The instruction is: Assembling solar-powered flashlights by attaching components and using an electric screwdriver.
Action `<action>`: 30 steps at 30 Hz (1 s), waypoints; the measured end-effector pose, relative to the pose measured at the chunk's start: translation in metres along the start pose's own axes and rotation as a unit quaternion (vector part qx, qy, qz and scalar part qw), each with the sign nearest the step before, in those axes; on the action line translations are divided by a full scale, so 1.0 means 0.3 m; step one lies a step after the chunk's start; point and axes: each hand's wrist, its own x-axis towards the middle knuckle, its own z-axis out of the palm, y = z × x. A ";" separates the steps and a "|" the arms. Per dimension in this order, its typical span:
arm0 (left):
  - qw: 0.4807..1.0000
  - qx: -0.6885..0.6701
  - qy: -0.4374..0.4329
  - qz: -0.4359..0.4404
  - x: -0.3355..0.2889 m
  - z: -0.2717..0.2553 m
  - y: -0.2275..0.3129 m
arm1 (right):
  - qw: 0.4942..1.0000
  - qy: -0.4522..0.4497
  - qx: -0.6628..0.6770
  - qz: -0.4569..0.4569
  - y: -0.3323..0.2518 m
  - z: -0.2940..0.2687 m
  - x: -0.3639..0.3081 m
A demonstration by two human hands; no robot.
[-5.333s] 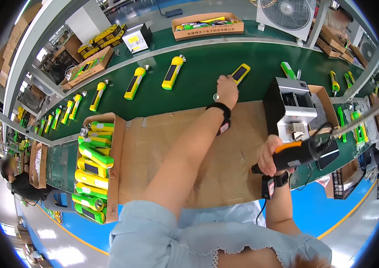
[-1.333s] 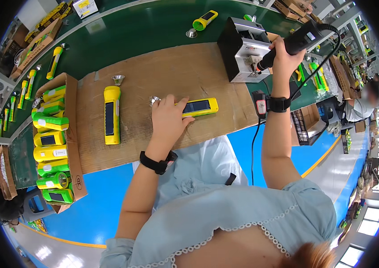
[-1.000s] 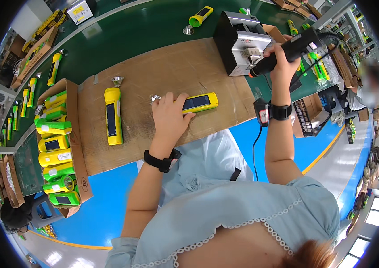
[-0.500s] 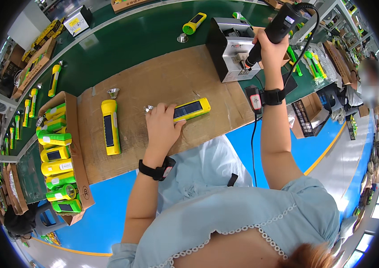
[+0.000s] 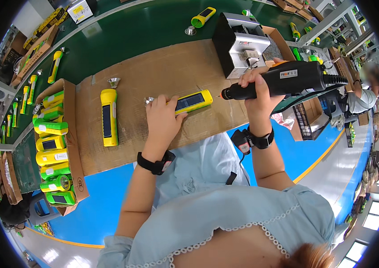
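My left hand (image 5: 161, 118) is closed around the head end of a yellow flashlight (image 5: 194, 102), which lies on the cardboard sheet with its dark solar panel up. A small silver reflector (image 5: 148, 101) sits by my left fingers. In my right hand (image 5: 260, 99) is a black electric screwdriver (image 5: 294, 77), held nearly level. Its tip points left, a little beyond the flashlight's tail end and apart from it. Behind the screwdriver stands a black and silver screw feeder (image 5: 243, 47). A second yellow flashlight (image 5: 109, 117) lies to the left, with another reflector (image 5: 114, 82) at its head.
At the left edge of the cardboard (image 5: 140, 73) stands a carton (image 5: 78, 167) packed with yellow and green flashlights. More flashlights (image 5: 54, 67) lie along the green bench at the far left. One flashlight (image 5: 203, 17) lies behind the cardboard. A person (image 5: 368, 91) is at the far right.
My right hand has brought the screwdriver away from the feeder, down toward me, and turned it from steeply tilted to nearly level. My left hand stays on the flashlight.
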 end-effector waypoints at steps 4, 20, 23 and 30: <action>1.000 0.004 -0.001 -0.005 0.000 -0.001 0.000 | 1.000 -0.014 -0.010 0.018 0.010 0.020 -0.044; 1.000 0.008 -0.005 -0.017 -0.010 0.003 0.008 | 0.998 -0.001 -0.032 0.048 0.071 0.020 -0.069; 1.000 0.014 -0.006 -0.013 -0.012 0.000 0.008 | 0.997 -0.005 -0.040 0.068 0.078 0.020 -0.058; 1.000 0.012 -0.002 -0.012 -0.014 0.004 0.013 | 0.995 0.003 -0.045 0.090 0.124 0.006 -0.068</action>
